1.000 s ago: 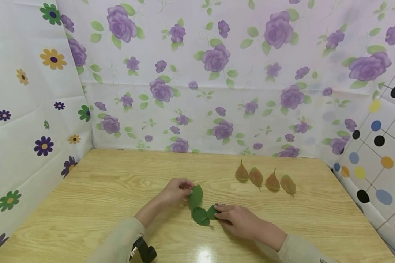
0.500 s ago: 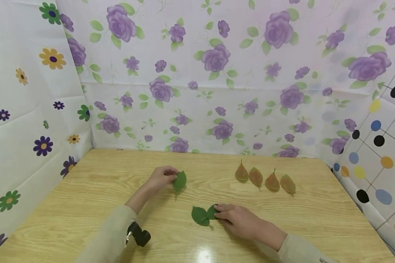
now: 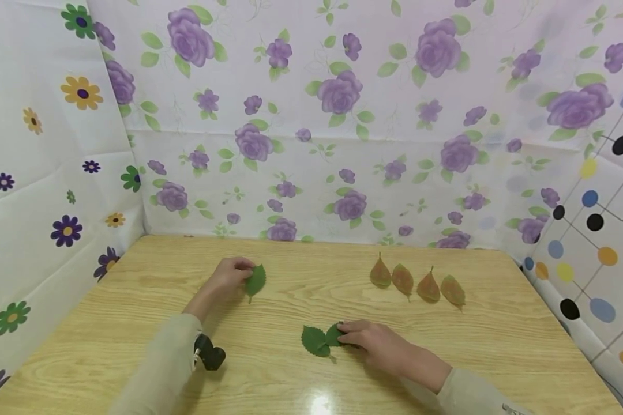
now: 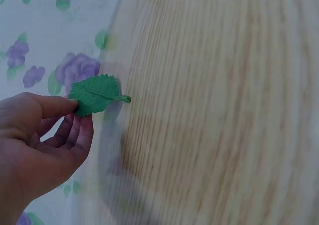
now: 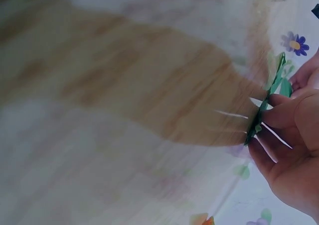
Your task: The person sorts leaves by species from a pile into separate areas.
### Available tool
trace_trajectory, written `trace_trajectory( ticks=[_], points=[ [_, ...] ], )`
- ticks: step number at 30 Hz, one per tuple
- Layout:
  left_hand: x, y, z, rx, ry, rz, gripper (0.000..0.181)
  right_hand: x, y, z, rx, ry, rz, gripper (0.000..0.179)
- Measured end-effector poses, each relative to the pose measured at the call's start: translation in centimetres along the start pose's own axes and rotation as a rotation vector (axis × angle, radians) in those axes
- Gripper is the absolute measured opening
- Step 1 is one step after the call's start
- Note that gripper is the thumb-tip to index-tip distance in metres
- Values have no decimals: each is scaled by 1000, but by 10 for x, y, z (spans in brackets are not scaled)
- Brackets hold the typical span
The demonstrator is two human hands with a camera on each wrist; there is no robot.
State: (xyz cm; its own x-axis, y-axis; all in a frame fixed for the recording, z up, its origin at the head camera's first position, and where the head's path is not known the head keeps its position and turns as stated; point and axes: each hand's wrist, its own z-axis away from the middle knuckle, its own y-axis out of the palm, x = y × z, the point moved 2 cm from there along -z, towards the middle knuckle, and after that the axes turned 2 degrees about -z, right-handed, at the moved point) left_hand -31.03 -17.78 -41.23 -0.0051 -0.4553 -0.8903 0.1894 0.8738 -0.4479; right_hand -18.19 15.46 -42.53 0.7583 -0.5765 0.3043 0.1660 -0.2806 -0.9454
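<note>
In the head view, my left hand (image 3: 231,274) is above the left-centre of the table. It pinches the edge of a serrated green leaf (image 4: 97,93) between thumb and fingers, and the short stem points away from the hand in the left wrist view. My right hand (image 3: 376,344) rests its fingertips on another green leaf (image 3: 334,334), partly covered by them; the right wrist view shows green leaf edges (image 5: 259,116) nearly edge-on under the fingertips. Touching that leaf on its left, a further green leaf (image 3: 315,341) lies on the table with its stem toward the front.
Reddish-brown leaves form a row at the back right, from a stem-up leaf (image 3: 380,273) to a stem-down leaf (image 3: 453,290). The wooden table (image 3: 187,276) meets a floral cloth (image 3: 301,173) behind, with patterned cloths at both sides.
My left hand has lifted its green leaf away from the two others and carried it left and toward the back. My right hand stays in place on its leaf.
</note>
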Motion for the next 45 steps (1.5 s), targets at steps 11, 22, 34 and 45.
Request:
trace_trajectory(
  ticks=[11,22,34,45],
  points=[
    [17,-28,0,-50,-9,-130,25,-6,0,0,-62,0,-69,38],
    [23,-33,6,-62,0,-244,23,-16,-5,0,-127,108,-97,38],
    [27,-28,3,-103,28,-363,17,-21,-5,-2,-134,167,-213,41],
    [28,-25,6,-127,39,-334,16,-29,-5,-1,-177,258,-329,44]
  ],
)
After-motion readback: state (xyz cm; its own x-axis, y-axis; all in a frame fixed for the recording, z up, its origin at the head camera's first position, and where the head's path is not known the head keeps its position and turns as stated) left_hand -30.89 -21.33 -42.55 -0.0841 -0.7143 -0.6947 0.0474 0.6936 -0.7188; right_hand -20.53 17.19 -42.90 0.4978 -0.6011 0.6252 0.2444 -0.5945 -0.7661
